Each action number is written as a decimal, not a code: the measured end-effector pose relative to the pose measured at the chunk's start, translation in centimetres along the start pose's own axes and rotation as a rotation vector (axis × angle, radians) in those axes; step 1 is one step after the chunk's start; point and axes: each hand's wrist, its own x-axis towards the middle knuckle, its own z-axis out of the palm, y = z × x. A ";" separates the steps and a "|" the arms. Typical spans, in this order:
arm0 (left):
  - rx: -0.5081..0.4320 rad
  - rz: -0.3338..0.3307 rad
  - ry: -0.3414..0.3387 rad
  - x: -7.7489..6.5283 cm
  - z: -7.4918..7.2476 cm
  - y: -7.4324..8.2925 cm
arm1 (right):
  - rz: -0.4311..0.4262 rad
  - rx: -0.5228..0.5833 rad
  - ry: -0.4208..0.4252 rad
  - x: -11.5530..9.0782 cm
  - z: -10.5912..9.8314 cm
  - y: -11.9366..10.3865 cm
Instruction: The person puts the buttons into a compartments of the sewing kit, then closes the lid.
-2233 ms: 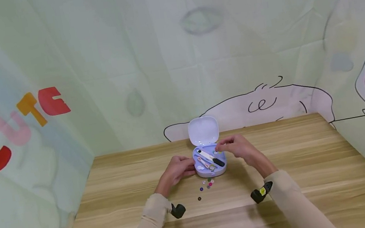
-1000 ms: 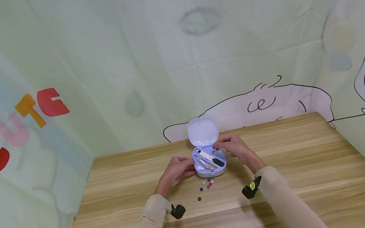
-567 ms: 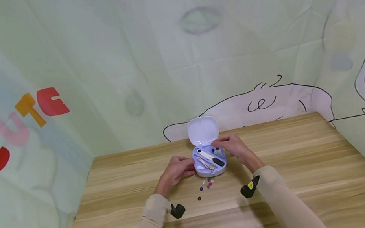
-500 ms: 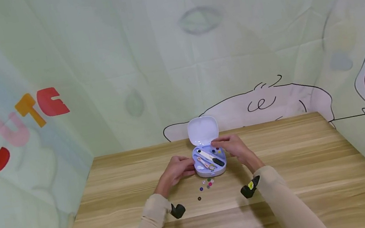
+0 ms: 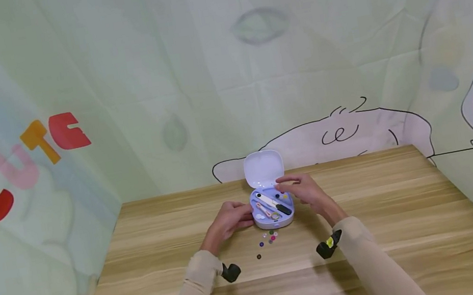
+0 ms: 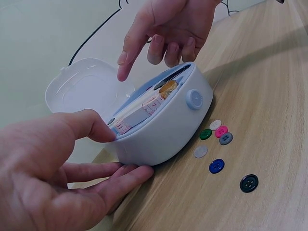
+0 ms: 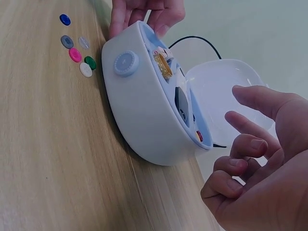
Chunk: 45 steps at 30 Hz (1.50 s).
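Note:
A pale-blue and white sewing box (image 5: 272,225) stands on the table with its lid (image 5: 263,168) raised at the back. My left hand (image 5: 228,220) holds its left side, thumb at the rim and fingers low on the wall. Above the box's right compartment hovers my right hand (image 5: 308,190), thumb and index finger apart, nothing between them in the right wrist view. Several small buttons (image 5: 284,196) lie in that compartment. A numbered measuring tape (image 6: 155,103), a gold thimble (image 7: 162,66) and a white tool with a black end (image 5: 282,209) fill the rest of the box.
Loose buttons lie on the wooden table (image 5: 168,272) in front of the box, among them a pink one (image 6: 221,131), a green one (image 6: 205,134), a blue one (image 6: 216,166) and a black one (image 6: 249,183). A printed curtain (image 5: 205,70) hangs behind.
My right hand has shifted left over the compartment, and its thumb and index finger have parted. Dark buttons now show there that did not show at first. My left hand has stayed put.

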 end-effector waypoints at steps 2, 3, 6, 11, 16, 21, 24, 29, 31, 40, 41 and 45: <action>0.001 0.000 0.000 0.0 0.0 0.0 | -0.011 -0.001 0.004 -0.1 -0.1 0.1; 0.001 0.001 -0.001 0.0 0.0 0.0 | -0.017 0.001 0.007 -0.1 -0.2 0.1; 0.002 0.004 -0.005 0.0 0.0 0.0 | -0.034 -0.002 0.011 -0.3 -0.3 0.2; -0.001 0.005 -0.009 0.0 -0.1 0.0 | -0.051 -0.015 0.000 -0.7 -0.5 0.2; 0.000 -0.003 -0.005 0.1 -0.1 0.0 | -0.071 -0.025 -0.010 -1.2 -0.6 0.2; -0.002 -0.006 -0.003 0.1 -0.1 0.0 | -0.086 -0.035 -0.017 -1.7 -0.5 0.1; 0.000 -0.005 -0.002 0.1 0.0 -0.1 | -0.087 -0.028 -0.023 -2.0 -0.3 0.1; 0.000 -0.005 -0.005 0.0 -0.1 0.0 | -0.097 -0.024 -0.032 -2.8 0.0 0.0; -0.001 -0.006 -0.006 0.0 -0.1 0.0 | -0.111 -0.027 -0.036 -3.1 0.0 0.0; -0.011 -0.013 -0.008 0.2 -0.1 0.0 | -0.167 0.002 -0.084 -4.6 0.8 0.0; -0.011 -0.013 -0.008 0.2 -0.1 0.0 | -0.174 0.003 -0.091 -4.8 1.0 0.0; -0.013 -0.011 -0.009 0.2 -0.1 -0.1 | -0.186 0.003 -0.120 -5.5 1.6 0.0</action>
